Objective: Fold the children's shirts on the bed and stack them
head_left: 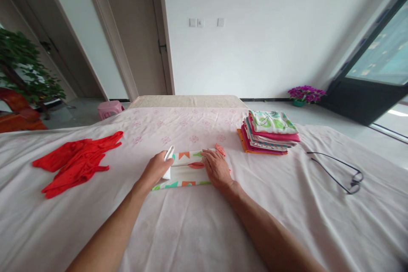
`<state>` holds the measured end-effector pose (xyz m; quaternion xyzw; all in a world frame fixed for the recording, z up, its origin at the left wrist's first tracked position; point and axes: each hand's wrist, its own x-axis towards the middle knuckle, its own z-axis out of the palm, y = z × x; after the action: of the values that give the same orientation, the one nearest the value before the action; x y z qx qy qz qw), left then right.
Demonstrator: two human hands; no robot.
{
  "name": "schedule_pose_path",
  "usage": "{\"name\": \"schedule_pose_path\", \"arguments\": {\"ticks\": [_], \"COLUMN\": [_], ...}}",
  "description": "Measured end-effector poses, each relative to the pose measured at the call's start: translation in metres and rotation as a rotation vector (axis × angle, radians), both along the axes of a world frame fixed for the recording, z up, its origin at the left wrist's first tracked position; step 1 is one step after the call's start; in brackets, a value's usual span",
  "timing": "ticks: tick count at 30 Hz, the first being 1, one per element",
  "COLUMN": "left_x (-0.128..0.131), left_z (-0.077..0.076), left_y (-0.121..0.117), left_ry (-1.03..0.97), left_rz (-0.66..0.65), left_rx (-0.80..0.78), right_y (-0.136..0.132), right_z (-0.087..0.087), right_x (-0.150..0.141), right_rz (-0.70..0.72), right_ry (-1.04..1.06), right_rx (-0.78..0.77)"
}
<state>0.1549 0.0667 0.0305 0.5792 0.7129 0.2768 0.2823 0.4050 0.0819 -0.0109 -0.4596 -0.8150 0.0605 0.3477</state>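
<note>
Head view looks down on a sheet-covered bed point(178, 242), where a patterned cloth point(186, 172) lies flat and partly folded near the middle, well in from the far edge. At the cloth's left end, the left hand point(157, 166) is closed in a pinch, thumb and fingers holding a raised white flap. The right hand point(217, 168) is flat, fingers extended and grasping nothing, resting palm down on the right end beside a coral piece point(219, 149); whether that is joined to the cloth I cannot tell.

To fold well here, I would let the right palm bear down lightly as an anchor, carry the flap over level, and match its long edges to those beneath before smoothing outward. Pulling hard would probably skew the layers or ruck the sheet. The folded stack point(269, 134), toward the bed's far right corner, gives a width to copy; red garments point(79, 159) lie toward the left edge.
</note>
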Motion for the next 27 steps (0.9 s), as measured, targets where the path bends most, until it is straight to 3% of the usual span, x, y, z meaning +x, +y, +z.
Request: {"name": "schedule_pose_path", "arguments": {"ticks": [3, 12, 19, 23, 27], "left_x": [0.016, 0.041, 0.030, 0.014, 0.013], "left_z": [-0.007, -0.016, -0.024, -0.032, -0.050], "left_y": [0.004, 0.006, 0.005, 0.002, -0.002], "left_ry": [0.110, 0.102, -0.039, 0.154, 0.481], "left_rz": [-0.014, -0.056, -0.104, -0.098, -0.353], "left_rx": [-0.018, 0.025, 0.057, 0.336, 0.521], "right_y": [-0.001, -0.004, -0.004, -0.009, -0.018], "right_z": [-0.001, 0.003, 0.003, 0.008, 0.012], "right_x": [0.000, -0.003, -0.003, -0.006, -0.013], "right_rz": [0.003, 0.006, -0.019, -0.008, 0.114], "right_ry": [-0.011, -0.016, -0.034, -0.094, -0.234], "right_rx": [0.001, -0.012, -0.009, 0.034, 0.090]}}
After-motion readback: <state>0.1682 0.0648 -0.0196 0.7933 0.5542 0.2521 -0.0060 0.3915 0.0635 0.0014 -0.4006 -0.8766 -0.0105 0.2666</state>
